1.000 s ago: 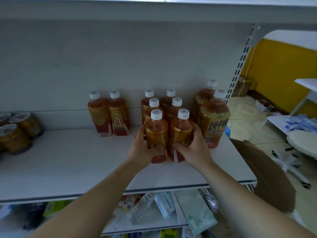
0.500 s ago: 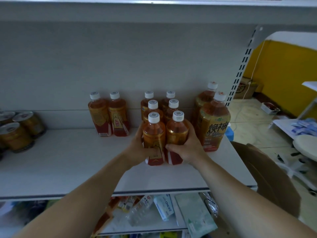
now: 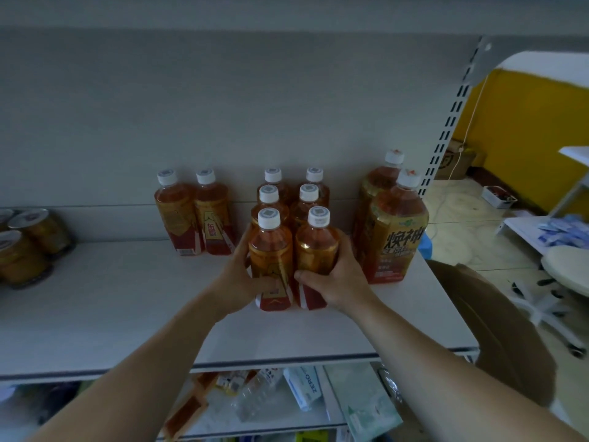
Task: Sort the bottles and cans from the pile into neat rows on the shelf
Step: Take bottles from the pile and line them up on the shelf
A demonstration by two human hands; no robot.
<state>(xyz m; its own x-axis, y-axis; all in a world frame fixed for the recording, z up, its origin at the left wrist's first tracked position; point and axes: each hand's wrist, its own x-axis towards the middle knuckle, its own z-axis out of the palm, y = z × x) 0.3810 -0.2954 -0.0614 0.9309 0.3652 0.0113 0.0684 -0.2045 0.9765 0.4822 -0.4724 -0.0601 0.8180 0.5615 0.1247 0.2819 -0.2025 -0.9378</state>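
Two small amber tea bottles with white caps stand side by side at the front of a double row on the white shelf (image 3: 95, 307). My left hand (image 3: 237, 282) grips the front left bottle (image 3: 271, 250). Around the front right bottle (image 3: 316, 247) curls my right hand (image 3: 339, 282). Several more small bottles (image 3: 288, 193) stand in pairs behind them, up to the back wall. Another pair of small bottles (image 3: 194, 212) stands to the left. Two large tea bottles (image 3: 395, 231) stand to the right, close to my right hand.
Gold-lidded cans (image 3: 28, 240) sit at the shelf's far left. The shelf below holds a pile of packets and a clear bottle (image 3: 287, 397). A brown cardboard box (image 3: 497, 333) stands right of the shelf, with a white stool (image 3: 567, 272) beyond.
Both hands have slid the two front bottles back, against the pairs behind, and the bottles now stand straighter and closer together. The view has shifted slightly.
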